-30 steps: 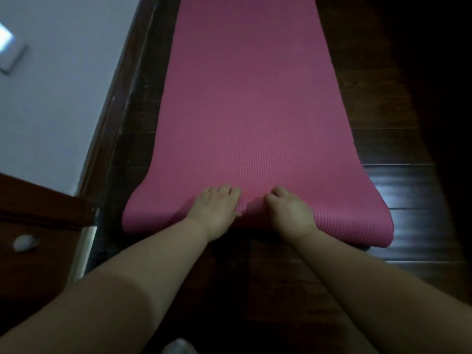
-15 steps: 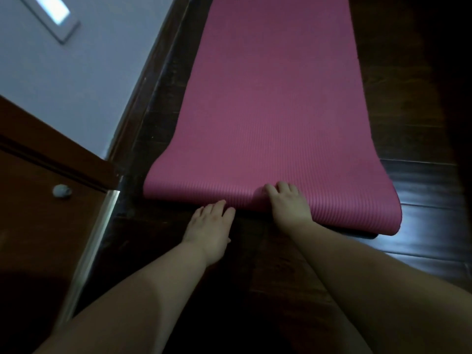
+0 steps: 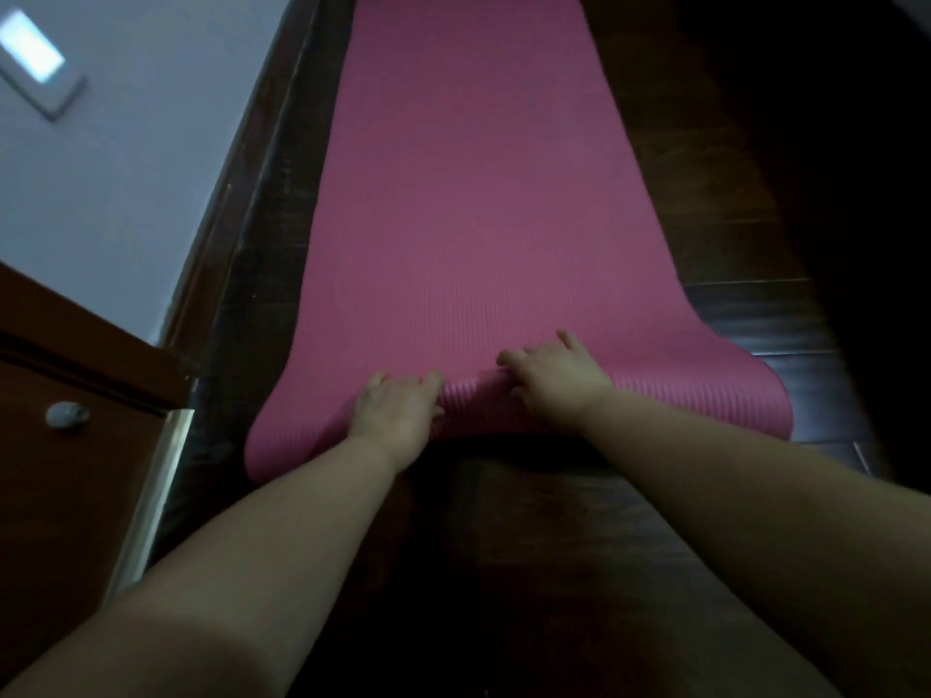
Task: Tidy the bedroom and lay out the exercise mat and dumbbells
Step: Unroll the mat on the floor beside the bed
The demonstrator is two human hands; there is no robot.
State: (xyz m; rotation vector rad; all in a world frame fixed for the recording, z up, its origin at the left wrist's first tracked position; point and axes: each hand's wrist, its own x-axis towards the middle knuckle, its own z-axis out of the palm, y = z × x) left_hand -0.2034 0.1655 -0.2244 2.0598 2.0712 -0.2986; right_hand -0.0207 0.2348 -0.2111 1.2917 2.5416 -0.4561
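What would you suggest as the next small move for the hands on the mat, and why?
Probably press down and smooth outward: both the left hand and right hand rest on the near end of the pink mat, which curls up off the dark floor.

Home bedroom, dark wood plank floor [image 3: 579, 571], pale wall [image 3: 126, 168], wooden drawer unit [image 3: 60, 471] with knob [image 3: 67, 413]

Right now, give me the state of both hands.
Left hand: open, fingers flat on the pink mat's curled near end.
Right hand: open, pressing the same end.
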